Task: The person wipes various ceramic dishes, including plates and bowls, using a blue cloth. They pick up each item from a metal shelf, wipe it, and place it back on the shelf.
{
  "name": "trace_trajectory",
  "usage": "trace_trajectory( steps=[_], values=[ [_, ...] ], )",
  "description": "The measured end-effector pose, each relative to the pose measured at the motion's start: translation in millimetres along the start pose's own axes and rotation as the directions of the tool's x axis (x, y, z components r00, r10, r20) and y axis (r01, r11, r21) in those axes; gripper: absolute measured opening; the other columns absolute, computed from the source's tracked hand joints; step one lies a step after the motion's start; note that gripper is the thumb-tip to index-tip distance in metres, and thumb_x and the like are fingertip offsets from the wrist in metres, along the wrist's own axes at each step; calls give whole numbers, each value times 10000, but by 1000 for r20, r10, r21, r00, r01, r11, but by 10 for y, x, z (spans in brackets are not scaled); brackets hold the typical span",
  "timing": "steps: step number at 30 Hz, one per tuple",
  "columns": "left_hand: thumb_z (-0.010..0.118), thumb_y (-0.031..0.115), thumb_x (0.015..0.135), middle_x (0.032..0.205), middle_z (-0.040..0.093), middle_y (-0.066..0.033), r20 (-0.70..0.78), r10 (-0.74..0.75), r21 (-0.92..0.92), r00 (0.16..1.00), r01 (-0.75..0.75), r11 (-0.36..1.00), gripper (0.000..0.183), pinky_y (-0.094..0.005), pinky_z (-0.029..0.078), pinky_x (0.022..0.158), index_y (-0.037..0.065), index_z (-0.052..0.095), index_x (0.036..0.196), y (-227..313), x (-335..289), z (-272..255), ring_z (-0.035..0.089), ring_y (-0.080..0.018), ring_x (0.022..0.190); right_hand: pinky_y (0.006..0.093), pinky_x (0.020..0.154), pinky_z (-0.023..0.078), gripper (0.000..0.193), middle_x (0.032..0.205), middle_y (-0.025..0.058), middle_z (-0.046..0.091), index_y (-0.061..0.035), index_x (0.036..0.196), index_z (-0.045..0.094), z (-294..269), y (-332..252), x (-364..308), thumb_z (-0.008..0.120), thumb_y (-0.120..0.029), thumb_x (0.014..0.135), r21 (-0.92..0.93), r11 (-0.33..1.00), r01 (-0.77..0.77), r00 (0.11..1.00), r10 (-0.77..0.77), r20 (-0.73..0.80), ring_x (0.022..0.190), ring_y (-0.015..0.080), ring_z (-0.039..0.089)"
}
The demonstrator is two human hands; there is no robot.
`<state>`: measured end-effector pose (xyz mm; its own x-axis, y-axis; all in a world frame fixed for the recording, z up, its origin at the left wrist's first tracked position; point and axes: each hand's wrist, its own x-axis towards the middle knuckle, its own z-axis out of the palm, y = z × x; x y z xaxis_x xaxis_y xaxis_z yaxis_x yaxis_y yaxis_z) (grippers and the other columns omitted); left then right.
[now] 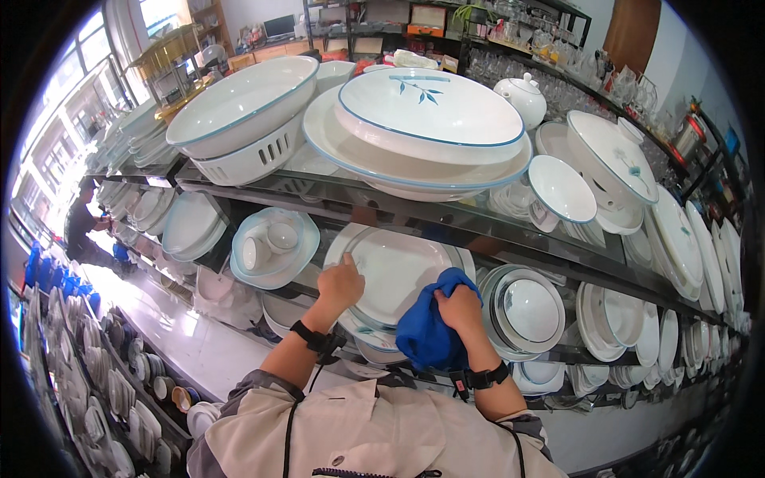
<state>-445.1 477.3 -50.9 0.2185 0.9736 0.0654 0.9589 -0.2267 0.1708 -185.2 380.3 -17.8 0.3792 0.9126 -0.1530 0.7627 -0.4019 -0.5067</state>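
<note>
A large white oval plate (402, 271) leans on the shelf under the glass top, in front of other plates. My left hand (341, 287) is at its left edge, closed at the rim with one finger pointing up; part of the grip is hidden behind the hand. A bunched blue cloth (430, 323) hangs from my right hand (460, 307), whose fingers are closed on it. The cloth lies over the plate's lower right side. Beside my left hand, a pale blue-rimmed dish (275, 275) holds small white cups (281, 237).
Above my hands, the glass shelf (430, 213) carries a large blue-rimmed oval dish (430, 107), a deep bowl (239, 107), a small bowl (562, 189) and a teapot (522, 99). Stacked round plates (530, 311) stand to the right. Another person (82, 223) is at the far left.
</note>
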Motion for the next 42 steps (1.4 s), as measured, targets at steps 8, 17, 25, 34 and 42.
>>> trace_trajectory(
  steps=[8, 17, 25, 34, 42],
  values=[
    [659, 398, 862, 860, 698, -254, -42, -67, -129, 997, 61, 990, 624, -536, 556, 721, -43, 474, 1263, 64, -100, -112, 693, -437, 808, 514, 906, 523, 459, 1066, 311, 682, 51, 1035, 703, 40, 60, -2, 670, -388, 904, 61, 998, -21, 999, 24, -41, 1013, 466, 658],
    [651, 421, 889, 879, 698, -285, -115, -197, -263, 974, 161, 951, 552, -542, 555, 732, -18, 513, 1194, 39, -252, -239, 689, -472, 792, 502, 924, 503, 435, 1091, 317, 669, 47, 1076, 687, 15, 329, -39, 688, -322, 845, 300, 951, 71, 997, -56, -58, 1067, 474, 631],
    [640, 393, 906, 761, 701, -213, -215, -171, -345, 962, 89, 934, 522, -511, 544, 706, 13, 579, 1258, -364, -503, -612, 697, -414, 773, 424, 845, 528, 362, 1019, 227, 721, 10, 1050, 710, -327, 124, -363, 747, -288, 848, 480, 859, 179, 982, -124, -144, 963, 383, 697],
    [705, 280, 865, 657, 654, -109, -297, -174, -415, 939, 37, 909, 376, -464, 515, 639, 46, 654, 1155, -1434, -642, -635, 654, -351, 659, 431, 837, 534, 426, 994, 250, 714, 47, 1022, 695, -36, -767, -515, 786, -313, 812, 455, 838, 302, 951, -301, -79, 943, 395, 693],
    [782, 256, 749, 1064, 620, -158, -559, -99, -253, 824, -55, 966, 545, -466, 426, 944, 42, 607, 1219, -2385, -409, -577, 525, -382, 1038, 425, 840, 532, 401, 1006, 245, 710, 7, 1046, 709, 257, -1465, -643, 777, -315, 819, 443, 853, 274, 961, -259, -96, 960, 406, 680]
  ],
)
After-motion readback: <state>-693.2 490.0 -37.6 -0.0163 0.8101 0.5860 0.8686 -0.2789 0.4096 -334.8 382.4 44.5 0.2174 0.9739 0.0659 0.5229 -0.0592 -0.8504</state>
